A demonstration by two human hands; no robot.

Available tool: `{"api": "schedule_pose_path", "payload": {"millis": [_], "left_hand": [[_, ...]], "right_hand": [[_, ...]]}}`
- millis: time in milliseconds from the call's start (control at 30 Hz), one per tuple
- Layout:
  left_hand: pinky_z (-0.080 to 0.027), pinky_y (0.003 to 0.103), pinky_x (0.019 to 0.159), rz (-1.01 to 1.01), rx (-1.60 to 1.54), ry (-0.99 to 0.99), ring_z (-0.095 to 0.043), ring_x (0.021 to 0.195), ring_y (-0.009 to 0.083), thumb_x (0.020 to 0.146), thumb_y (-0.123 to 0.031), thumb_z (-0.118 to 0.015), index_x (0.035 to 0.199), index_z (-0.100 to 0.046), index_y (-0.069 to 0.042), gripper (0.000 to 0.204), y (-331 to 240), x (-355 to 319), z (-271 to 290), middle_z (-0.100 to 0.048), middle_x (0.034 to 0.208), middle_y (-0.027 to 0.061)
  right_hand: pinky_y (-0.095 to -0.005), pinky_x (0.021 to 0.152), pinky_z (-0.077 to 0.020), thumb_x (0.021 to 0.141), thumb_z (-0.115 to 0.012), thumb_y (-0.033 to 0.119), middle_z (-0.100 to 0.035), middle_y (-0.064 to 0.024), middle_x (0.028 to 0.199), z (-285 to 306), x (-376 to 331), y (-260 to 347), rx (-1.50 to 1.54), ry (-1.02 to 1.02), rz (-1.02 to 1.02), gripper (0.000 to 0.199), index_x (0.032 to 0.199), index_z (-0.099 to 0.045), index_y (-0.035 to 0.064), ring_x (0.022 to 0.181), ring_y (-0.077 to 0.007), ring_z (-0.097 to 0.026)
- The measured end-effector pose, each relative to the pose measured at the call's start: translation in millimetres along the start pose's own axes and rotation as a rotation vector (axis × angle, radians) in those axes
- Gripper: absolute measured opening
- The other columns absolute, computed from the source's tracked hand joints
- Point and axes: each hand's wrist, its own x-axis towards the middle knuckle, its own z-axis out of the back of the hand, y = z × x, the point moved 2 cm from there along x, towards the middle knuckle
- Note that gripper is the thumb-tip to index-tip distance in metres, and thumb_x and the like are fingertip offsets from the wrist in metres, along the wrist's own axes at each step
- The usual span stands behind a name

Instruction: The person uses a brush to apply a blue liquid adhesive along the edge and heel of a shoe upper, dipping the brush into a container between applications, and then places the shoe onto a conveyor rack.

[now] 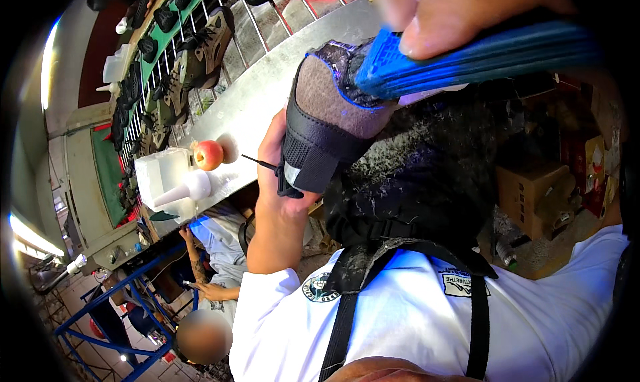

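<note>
My left hand (283,175) is closed round a grey and black shoe upper (333,109), gripping it from its left side. The upper has a grey fuzzy panel, a black mesh band and a thin black cord loop sticking out near my wrist. Above it, my right hand (453,15) holds a long blue ridged plastic piece (467,59), its thumb pressed along the top. The blue piece's left end touches the dark, rough edge of the upper; I cannot tell whether it goes inside. The far end of the blue piece fades into the dark rim.
A pale metal bench (247,125) bears an apple (208,155), a translucent plastic container (163,175) and a white nozzle bottle (190,187). Behind it, a wire rack (200,95) holds several shoes. Cardboard boxes (530,195) stand at right. Another person (220,255) is at lower left.
</note>
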Motion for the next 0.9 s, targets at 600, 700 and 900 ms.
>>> {"api": "schedule_pose_path", "payload": {"millis": [600,700,900], "left_hand": [[-0.063,0.036,0.061,0.303,-0.213,0.115,-0.066,0.079,0.0346,0.101,-0.037,-0.052,0.128,-0.054,0.006,0.051,39.1,-42.4,31.5,-0.062,0.108,0.0296],[-0.054,0.028,0.05,0.322,-0.167,0.065,-0.061,0.067,0.0264,0.102,-0.032,-0.051,0.124,-0.055,0.002,0.041,44.1,-44.2,36.1,-0.059,0.1,0.0266],[-0.048,0.024,0.043,0.476,-0.246,0.136,-0.058,0.061,0.0216,0.101,-0.032,-0.054,0.121,-0.053,0.003,0.041,55.8,-44.4,26.9,-0.053,0.092,0.021]], "right_hand": [[-0.0381,0.087,-0.056,0.086,-0.077,0.012,-0.071,-0.0259,0.107,-16.0,45.9,-21.8,0.185,0.198,0.147,0.028,0.108,-0.071,-0.0048,0.097,-0.0325,-0.072],[-0.0382,0.088,-0.0557,0.085,-0.078,0.011,-0.071,-0.0263,0.108,-18.0,37.9,-18.0,0.182,0.167,0.159,0.028,0.107,-0.072,-0.0051,0.098,-0.0326,-0.072],[-0.0383,0.09,-0.0551,0.084,-0.079,0.008,-0.071,-0.027,0.109,-13.7,24.4,-10.6,0.179,0.111,0.19,0.027,0.106,-0.073,-0.0057,0.1,-0.0329,-0.072]]}}
